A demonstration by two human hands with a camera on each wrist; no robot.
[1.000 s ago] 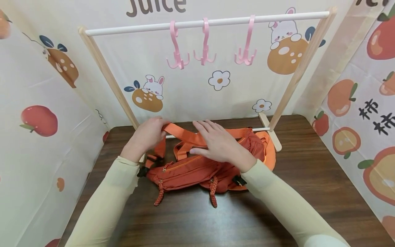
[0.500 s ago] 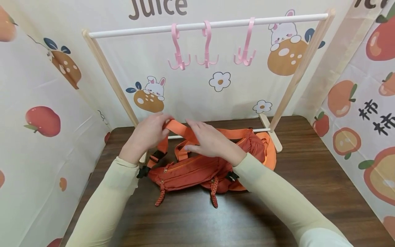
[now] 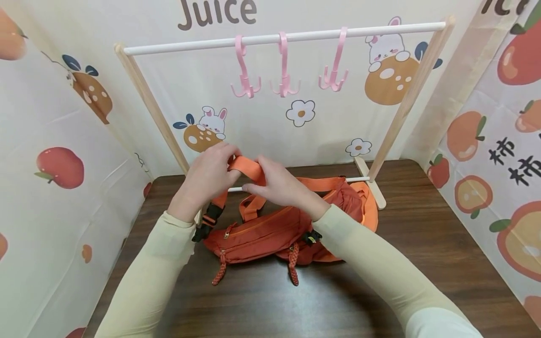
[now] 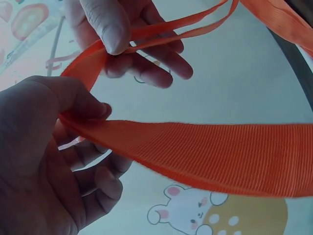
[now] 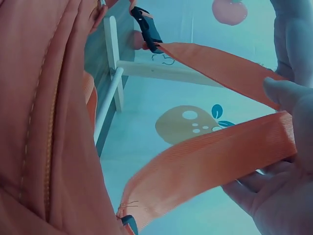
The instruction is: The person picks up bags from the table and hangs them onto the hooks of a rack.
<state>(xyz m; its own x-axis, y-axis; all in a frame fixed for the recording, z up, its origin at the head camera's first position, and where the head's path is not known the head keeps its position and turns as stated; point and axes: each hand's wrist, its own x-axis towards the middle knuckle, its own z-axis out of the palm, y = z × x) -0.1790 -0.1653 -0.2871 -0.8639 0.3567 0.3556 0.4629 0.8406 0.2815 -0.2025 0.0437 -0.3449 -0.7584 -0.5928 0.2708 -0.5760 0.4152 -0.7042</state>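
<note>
Above a rust-red bag [image 3: 253,239] with orange straps, the left hand [image 3: 203,180] pinches a raised loop of orange strap [image 3: 249,170]. In the left wrist view the left thumb and forefinger grip the strap [image 4: 210,152]. Just to its right, the right hand [image 3: 283,185] holds the same loop, thumb laid over the strap, other fingers extended behind it. From the right wrist view, the strap [image 5: 210,161] runs from the bag [image 5: 44,117] into the right hand [image 5: 288,181]. A black buckle [image 3: 211,215] hangs below the left hand.
Behind the bag stands a wooden rack with a white top rail [image 3: 177,46], three pink hooks [image 3: 245,84] hanging from it. Its lower white bar [image 3: 359,179] passes behind the bag. Bright orange fabric [image 3: 369,206] lies at the bag's right end. Printed cloth surrounds the brown table [image 3: 236,305].
Both hands have risen slightly, lifting the strap and the buckle below. The right hand has moved left towards the left hand and its thumb now holds the strap. The loop between them is shorter.
</note>
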